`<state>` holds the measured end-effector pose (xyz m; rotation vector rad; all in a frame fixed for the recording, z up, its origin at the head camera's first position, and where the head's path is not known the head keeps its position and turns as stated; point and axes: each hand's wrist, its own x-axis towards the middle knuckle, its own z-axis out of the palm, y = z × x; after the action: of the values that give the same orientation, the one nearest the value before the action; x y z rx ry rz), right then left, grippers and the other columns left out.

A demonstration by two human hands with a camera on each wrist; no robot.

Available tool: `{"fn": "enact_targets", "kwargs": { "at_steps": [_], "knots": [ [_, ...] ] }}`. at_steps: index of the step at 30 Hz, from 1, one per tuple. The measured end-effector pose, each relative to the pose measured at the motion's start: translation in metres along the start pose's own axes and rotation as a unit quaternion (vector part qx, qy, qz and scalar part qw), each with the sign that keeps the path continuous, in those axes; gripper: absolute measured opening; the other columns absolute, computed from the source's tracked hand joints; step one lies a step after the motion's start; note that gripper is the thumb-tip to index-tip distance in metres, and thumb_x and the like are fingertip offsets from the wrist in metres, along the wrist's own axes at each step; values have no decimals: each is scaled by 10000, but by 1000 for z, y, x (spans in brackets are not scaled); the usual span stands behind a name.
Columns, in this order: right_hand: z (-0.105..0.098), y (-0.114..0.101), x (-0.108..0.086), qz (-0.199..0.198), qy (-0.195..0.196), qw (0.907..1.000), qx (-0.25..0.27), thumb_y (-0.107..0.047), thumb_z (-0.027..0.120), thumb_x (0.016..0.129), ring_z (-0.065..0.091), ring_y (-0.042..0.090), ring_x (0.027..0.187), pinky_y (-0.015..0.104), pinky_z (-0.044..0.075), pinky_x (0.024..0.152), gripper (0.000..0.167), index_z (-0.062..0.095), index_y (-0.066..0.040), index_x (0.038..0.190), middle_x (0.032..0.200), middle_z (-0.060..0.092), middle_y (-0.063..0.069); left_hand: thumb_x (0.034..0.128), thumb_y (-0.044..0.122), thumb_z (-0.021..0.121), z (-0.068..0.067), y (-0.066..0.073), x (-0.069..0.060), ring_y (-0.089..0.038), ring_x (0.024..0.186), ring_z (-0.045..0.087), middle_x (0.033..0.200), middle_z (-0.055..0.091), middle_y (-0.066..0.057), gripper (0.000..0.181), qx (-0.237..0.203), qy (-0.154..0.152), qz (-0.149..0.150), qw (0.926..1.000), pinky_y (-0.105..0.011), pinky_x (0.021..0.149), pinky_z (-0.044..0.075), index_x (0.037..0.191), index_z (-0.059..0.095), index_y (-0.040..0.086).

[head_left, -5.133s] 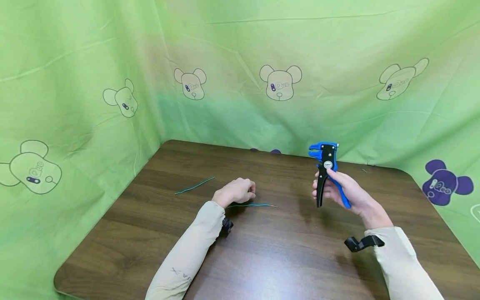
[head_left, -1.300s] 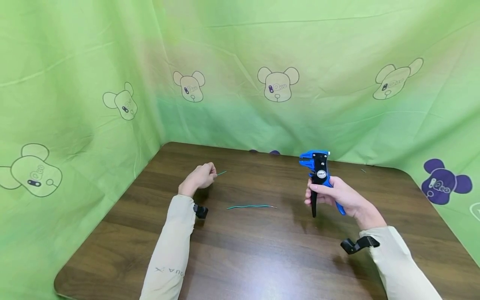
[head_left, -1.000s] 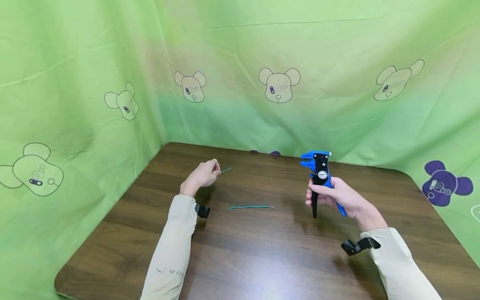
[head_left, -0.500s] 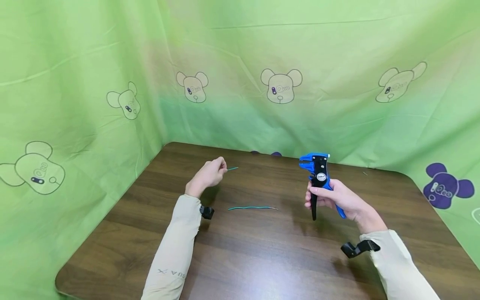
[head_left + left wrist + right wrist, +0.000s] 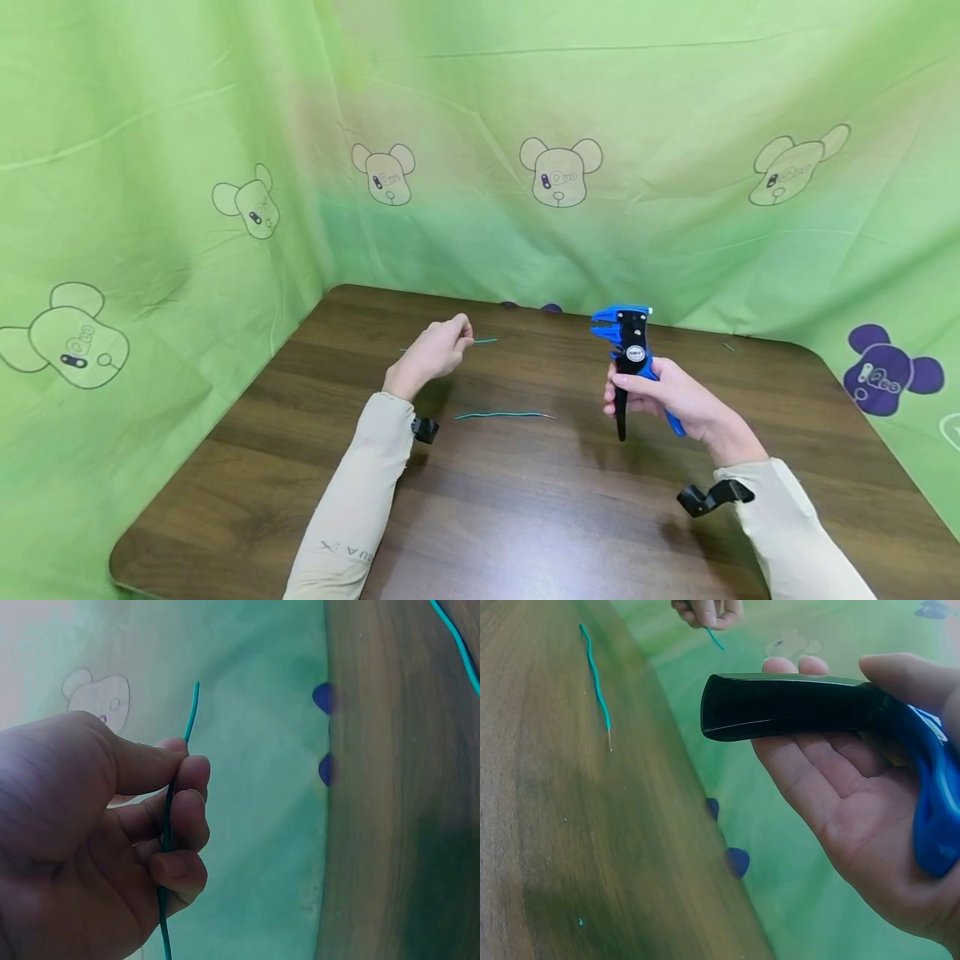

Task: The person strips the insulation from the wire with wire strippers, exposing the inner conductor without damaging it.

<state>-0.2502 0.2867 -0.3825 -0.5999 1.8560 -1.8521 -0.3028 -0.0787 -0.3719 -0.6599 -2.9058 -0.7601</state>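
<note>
My left hand pinches a green wire between thumb and fingertips, above the table's back left part. In the left wrist view the wire runs down across the curled fingers, its upper end free. My right hand grips a blue and black wire stripper upright, its jaws apart and pointing left. The right wrist view shows the black handle lying over the fingers and the thumb on top. Between the hands a second green wire lies on the table, with bare metal at its right end.
The brown wooden table has a green printed cloth behind it and at its sides. A tiny thin piece lies near the back right edge. Small bits dot the table in the right wrist view.
My left hand has taken up the wire that lay at the left and has moved right with it. The wire stripper has shifted slightly left and lower.
</note>
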Motion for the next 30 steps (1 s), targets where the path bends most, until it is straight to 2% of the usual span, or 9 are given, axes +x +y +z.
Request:
{"fn": "enact_targets", "kwargs": {
  "at_steps": [5,12,19,22,30],
  "knots": [
    [4,-2,1,-41,-14,10000,-57,-74,449,1036,717,241,871,467,567,856,90,516,-23,1067,934,679,72,1031,198,503,-2,11,-3,-152,669,518,800,599,-6,76,-77,78,206,9997,-276,615,423,1011,536,133],
    [8,1,3,-69,51,9998,-196,-65,446,1035,712,223,858,449,576,838,99,515,-1,1064,922,678,62,1016,173,534,-3,21,-4,-135,685,523,817,618,-4,65,0,275,545,9981,-265,647,438,1006,556,113],
    [15,4,7,-70,189,9993,-313,-90,472,1032,718,220,833,485,571,838,83,539,-41,1036,897,678,50,1013,149,533,-3,31,-4,-134,725,541,880,634,-10,73,-28,329,702,9970,-261,680,460,1002,585,98],
    [17,5,8,-104,162,9994,-299,-89,479,1029,722,224,837,457,579,831,77,537,-39,1038,896,677,52,1012,134,530,-4,36,-4,-137,744,543,899,632,-14,73,-16,344,782,9963,-263,692,464,996,588,94],
    [24,5,9,-72,176,9992,-362,-96,495,1024,712,215,849,472,574,841,92,524,-12,1049,901,674,49,1006,129,540,-6,46,-7,-126,744,550,917,648,-13,70,33,469,1080,9930,-250,690,471,997,598,90]
  ]
}}
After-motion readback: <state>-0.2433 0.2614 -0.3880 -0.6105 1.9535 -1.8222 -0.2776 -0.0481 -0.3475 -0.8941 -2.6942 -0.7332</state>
